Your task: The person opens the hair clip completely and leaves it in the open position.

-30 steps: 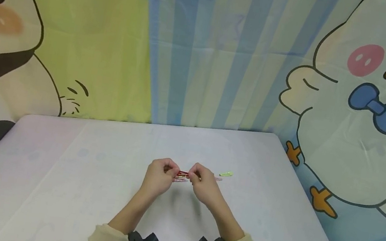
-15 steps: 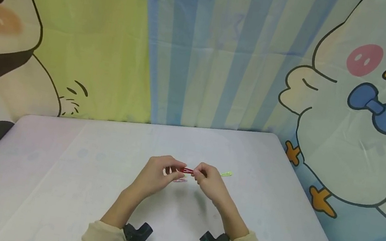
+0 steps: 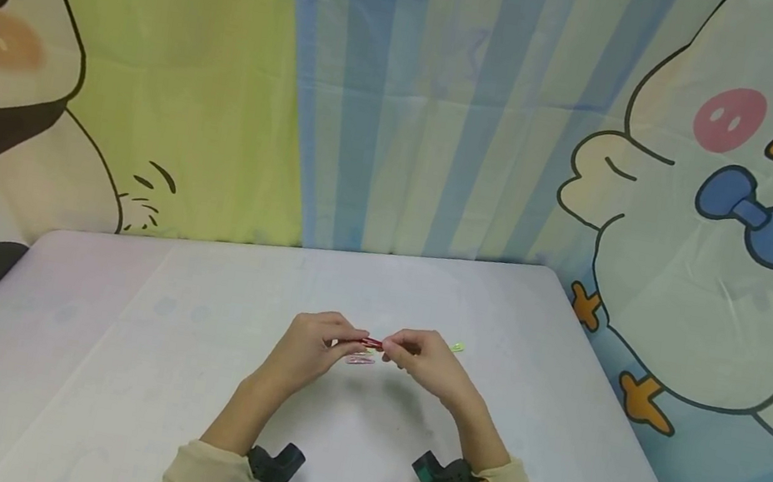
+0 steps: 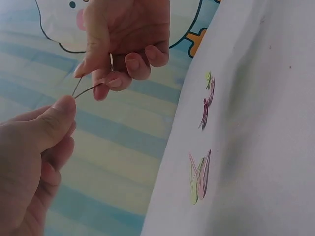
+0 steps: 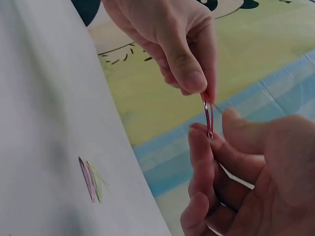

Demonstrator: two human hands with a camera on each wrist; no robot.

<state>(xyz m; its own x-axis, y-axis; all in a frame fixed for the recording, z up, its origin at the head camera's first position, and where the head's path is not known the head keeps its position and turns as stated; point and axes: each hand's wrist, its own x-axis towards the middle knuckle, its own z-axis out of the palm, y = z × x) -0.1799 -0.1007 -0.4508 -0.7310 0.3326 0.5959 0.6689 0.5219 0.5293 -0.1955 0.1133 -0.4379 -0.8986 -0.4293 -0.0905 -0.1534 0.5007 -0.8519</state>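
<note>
Between the two hands is a red snap hair clip, held up above the white table. My left hand pinches one end of it between thumb and fingers. At the other end are the thumb and fingertips of my right hand. The left wrist view shows the clip spread into two thin arms, the right thumb at one and a right fingertip at the other. Under the hands lie a pink clip and a light green clip, close together.
Another light green clip lies beyond the right hand. Beside it in the left wrist view are dark red clips. A white-covered table spreads around the hands, with a cartoon-printed curtain behind it.
The left hand has gone from a tight pinch to a longer reach of thumb and fingers along the clip. My right hand has turned, its fingers extending, and its wrist has shifted right.
</note>
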